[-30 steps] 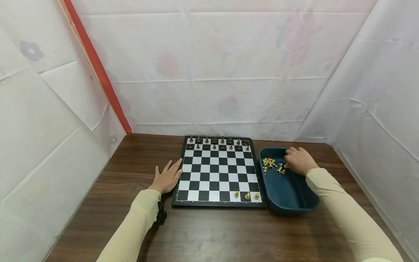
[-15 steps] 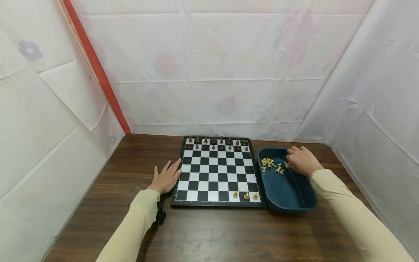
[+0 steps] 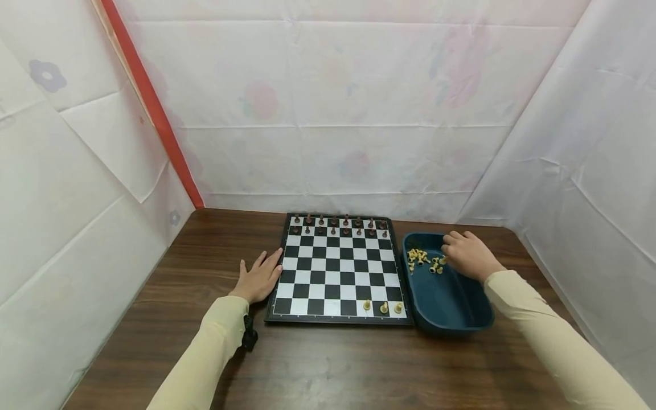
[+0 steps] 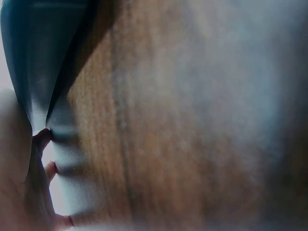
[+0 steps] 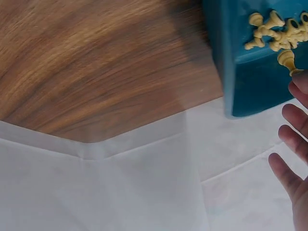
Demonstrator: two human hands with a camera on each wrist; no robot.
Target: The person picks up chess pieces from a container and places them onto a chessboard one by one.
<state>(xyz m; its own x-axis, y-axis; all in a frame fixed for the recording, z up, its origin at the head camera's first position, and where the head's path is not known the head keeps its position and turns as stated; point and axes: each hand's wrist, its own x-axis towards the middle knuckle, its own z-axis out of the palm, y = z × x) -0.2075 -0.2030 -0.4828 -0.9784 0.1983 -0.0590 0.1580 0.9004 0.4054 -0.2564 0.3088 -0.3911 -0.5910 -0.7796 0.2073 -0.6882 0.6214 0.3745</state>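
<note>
My left hand (image 3: 257, 279) lies with spread fingers against the left edge of the chessboard (image 3: 332, 278). Over the far part of a dark teal tray (image 3: 448, 302), my right hand (image 3: 468, 256) pinches a cream chess piece (image 5: 287, 60) between thumb and index finger, its other fingers loosely extended. More cream chess pieces (image 3: 417, 257) lie jumbled in the tray, left of that hand. Two rows of dark red chess pieces (image 3: 333, 222) stand along the board's far side. On the near row, three cream pieces (image 3: 384, 307) stand toward the right corner.
The tray stands close along the board's right side on a brown wooden table (image 3: 328, 364). White patterned sheets (image 3: 328, 114) hang behind and at both sides. A red strip (image 3: 154, 108) runs up the back left corner. A black wrist device (image 3: 249, 333) sits at my left cuff.
My right hand has shifted slightly left within the tray, with the pinched chess piece. The left hand keeps its place at the board, and the head view has drifted a little.
</note>
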